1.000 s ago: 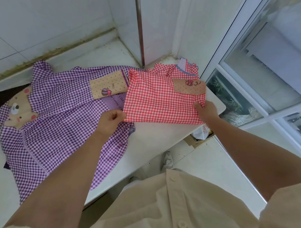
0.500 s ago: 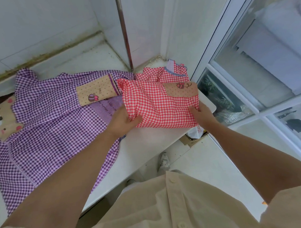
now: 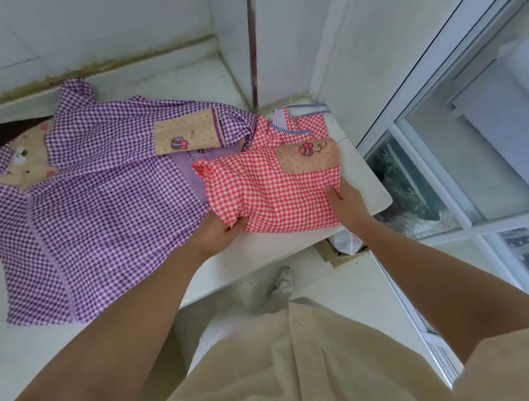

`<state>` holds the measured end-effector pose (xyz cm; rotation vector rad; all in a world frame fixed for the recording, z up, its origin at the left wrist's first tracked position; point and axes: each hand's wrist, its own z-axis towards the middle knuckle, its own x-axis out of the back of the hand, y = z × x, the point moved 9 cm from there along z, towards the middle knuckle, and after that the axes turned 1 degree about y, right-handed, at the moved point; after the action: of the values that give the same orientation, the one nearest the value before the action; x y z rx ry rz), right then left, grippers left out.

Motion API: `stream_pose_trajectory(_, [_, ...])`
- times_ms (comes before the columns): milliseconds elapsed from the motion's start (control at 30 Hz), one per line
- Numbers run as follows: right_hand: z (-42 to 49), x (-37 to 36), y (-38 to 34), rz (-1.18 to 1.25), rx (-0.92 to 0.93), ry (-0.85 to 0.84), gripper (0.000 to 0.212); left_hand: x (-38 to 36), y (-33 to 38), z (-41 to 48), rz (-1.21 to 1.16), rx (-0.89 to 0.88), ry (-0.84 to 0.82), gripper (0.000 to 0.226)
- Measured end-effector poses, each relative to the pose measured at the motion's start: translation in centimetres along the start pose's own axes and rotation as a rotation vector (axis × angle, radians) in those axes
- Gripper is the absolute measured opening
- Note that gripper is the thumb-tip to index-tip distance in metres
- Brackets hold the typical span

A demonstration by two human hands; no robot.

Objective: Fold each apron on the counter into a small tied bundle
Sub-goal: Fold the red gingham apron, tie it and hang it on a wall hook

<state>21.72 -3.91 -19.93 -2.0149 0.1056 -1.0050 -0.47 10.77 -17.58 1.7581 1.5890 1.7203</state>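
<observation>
Nearest the camera: cream button shirt (image 3: 296, 367), both bare forearms reaching forward. Below, past the shirt hem, one white shoe (image 3: 283, 282) on the pale floor. A white plastic bag (image 3: 346, 242) sits in a cardboard box (image 3: 328, 252) on the floor, partly under the counter's right end.

White counter (image 3: 259, 254), with both aprons lying on it. Left hand (image 3: 219, 232) grips the near left corner of the red gingham apron (image 3: 272, 197), fingers curled round the folded edge, cloth bunched over them. Right hand (image 3: 347, 203) pinches the apron's right edge, thumb on top, the other fingers hidden beneath the cloth. The red apron is folded to a rough rectangle, sits on the right part of the counter between the two hands, left corner lifted slightly. A tan dotted pocket (image 3: 311, 158) with a bee drawing sits at its far right corner. Behind that, red straps with blue-striped trim (image 3: 296, 121) lie loose near the counter corner.

Purple gingham apron (image 3: 92, 212) lies spread flat on the left, its right side touching and partly under the red one. It has a tan bee pocket (image 3: 186, 137) near the far edge and a bear face patch (image 3: 23, 166) at far left.

Far: white tiled wall (image 3: 101, 26), grimy seam along the counter back, a vertical metal pipe (image 3: 253, 50) in the corner. Window (image 3: 464, 127) with white frame at right, greenery blurred behind the glass.
</observation>
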Motion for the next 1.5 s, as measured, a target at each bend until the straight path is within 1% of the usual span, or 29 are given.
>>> stream_pose_trajectory(100, [-1.4,-1.6,-0.7,0.001,0.038,-0.022,0.039,-0.4,-1.9,-3.3,-0.050,0.087,0.044,0.049])
stream_pose_trajectory(200, [-3.3,-2.5,-1.2,-0.014,0.078,-0.005,0.039,-0.6,-3.3,-6.0,-0.078,0.110,0.098,0.046])
stream_pose_trajectory(300, [-4.9,-2.5,-0.9,-0.034,0.091,0.011,0.040,-1.1,-3.7,-7.7,-0.123,0.118,0.102,0.041])
stream_pose_trajectory(400, [-5.6,-1.1,-0.6,-0.039,0.105,0.055,0.046,-2.0,-3.3,-8.3,-0.225,0.146,0.104,0.042])
stream_pose_trajectory(467, [-5.6,0.2,-0.1,-0.067,0.101,0.075,0.043,-2.9,-2.6,-8.2,-0.268,0.178,0.095,0.046])
stream_pose_trajectory(567, [-5.0,2.6,1.2,-0.108,0.096,0.094,0.044,-4.9,-1.4,-7.6,-0.305,0.211,0.068,0.056])
stream_pose_trajectory(667, [-3.9,5.2,2.3,-0.141,0.127,0.102,0.045,-6.5,0.3,-6.3,-0.315,0.224,0.094,0.057])
stream_pose_trajectory(767, [-2.3,7.6,3.3,-0.196,0.148,0.094,0.043,-7.9,2.6,-4.5,-0.273,0.192,0.123,0.054])
stream_pose_trajectory(867, [0.6,9.9,4.1,-0.213,0.176,0.062,0.040,-8.9,4.6,-2.4,-0.131,0.204,0.194,0.060])
stream_pose_trajectory(967, [2.5,10.8,4.2,-0.223,0.227,0.013,0.039,-8.9,5.1,-2.0,-0.019,0.317,0.326,0.071])
stream_pose_trajectory(1100, [4.0,10.8,4.0,-0.226,0.282,-0.092,0.038,-8.7,4.7,-3.2,-0.015,0.472,0.458,0.088])
stream_pose_trajectory(1133, [4.2,10.7,3.8,-0.225,0.295,-0.108,0.038,-8.3,4.5,-3.4,-0.048,0.506,0.492,0.087])
stream_pose_trajectory(1167, [4.6,10.6,3.5,-0.218,0.318,-0.128,0.038,-8.1,4.1,-3.6,-0.144,0.548,0.537,0.085])
stream_pose_trajectory(1233, [4.9,10.0,2.8,-0.192,0.340,-0.174,0.039,-8.1,3.4,-3.7,-0.412,0.610,0.608,0.078])
stream_pose_trajectory(1333, [5.3,9.2,2.4,-0.158,0.324,-0.238,0.040,-9.1,2.8,-3.4,-0.713,0.687,0.619,0.066])
stream_pose_trajectory(1400, [5.9,8.9,2.7,-0.149,0.315,-0.259,0.040,-9.6,2.7,-2.7,-0.777,0.737,0.595,0.068])
stream_pose_trajectory(1467, [6.4,8.6,2.7,-0.148,0.313,-0.269,0.040,-9.0,3.0,-1.7,-0.717,0.726,0.591,0.062])
stream_pose_trajectory(1500, [6.7,8.5,2.4,-0.133,0.316,-0.268,0.040,-8.4,3.2,-1.3,-0.703,0.692,0.615,0.057])
